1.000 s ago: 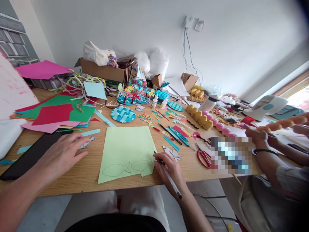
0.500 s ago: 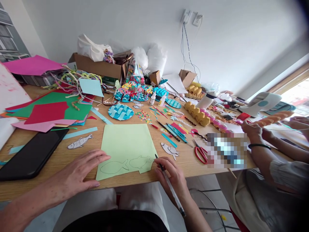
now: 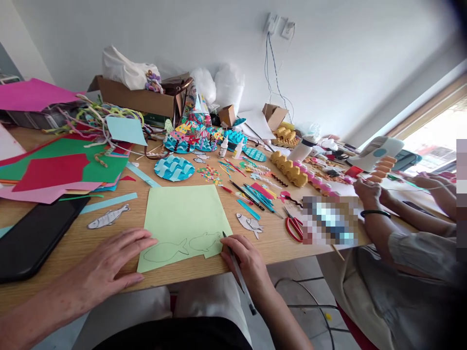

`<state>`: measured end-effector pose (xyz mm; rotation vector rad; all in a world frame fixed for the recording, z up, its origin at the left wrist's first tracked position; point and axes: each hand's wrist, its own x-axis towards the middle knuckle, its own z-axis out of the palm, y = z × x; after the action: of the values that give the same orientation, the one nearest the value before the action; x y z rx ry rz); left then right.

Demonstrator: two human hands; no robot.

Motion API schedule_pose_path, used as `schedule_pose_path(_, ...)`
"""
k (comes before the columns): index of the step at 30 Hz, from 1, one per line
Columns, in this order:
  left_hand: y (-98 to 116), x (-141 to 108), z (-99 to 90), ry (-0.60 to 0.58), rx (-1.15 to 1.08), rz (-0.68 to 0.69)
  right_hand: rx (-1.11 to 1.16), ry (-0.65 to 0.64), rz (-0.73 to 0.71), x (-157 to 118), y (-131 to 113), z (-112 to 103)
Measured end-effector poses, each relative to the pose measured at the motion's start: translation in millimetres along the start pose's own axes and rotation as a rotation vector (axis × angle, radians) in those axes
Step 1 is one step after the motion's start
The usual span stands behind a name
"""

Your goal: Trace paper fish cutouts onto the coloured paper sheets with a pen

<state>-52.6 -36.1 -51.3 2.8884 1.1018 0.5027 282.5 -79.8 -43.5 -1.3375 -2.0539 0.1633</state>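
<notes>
Lightly, right fingers pinch a slim clear pen; left fingers, released, overlap flat green paper.

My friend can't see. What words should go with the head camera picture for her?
A right hand holds a pen at green paper showing two fish outlines; the left hand reaches its left edge. Craft bits and red scissors lie around on a wooden table.

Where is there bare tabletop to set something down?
Bare wood shows between the black slab, the left fish cutout and the left hand; another patch lies between the right hand and the red scissors. Beyond the light green sheet it is crowded: blue woven oval, white bottles.
</notes>
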Motion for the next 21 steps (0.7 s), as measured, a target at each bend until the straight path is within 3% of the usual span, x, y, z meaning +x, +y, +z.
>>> schedule_pose_path(5,3,4,5.7,0.096,0.036,0.041,-0.022,0.001,0.017,4,4,-2)
schedule_pose_path(10,11,10,8.8,0.132,0.036,0.030,0.119,0.174,0.045,13,-19,-12)
schedule_pose_path(15,14,9,3.1,0.082,-0.081,-0.061,0.414,0.036,0.093,20,-60,-2)
schedule_pose_path(18,17,7,-5.8,0.086,-0.189,-0.116,0.489,-0.051,0.229,24,-71,17)
schedule_pose_path(21,23,9,-14.1,0.117,-0.243,-0.070,0.550,-0.107,0.308,30,-75,34)
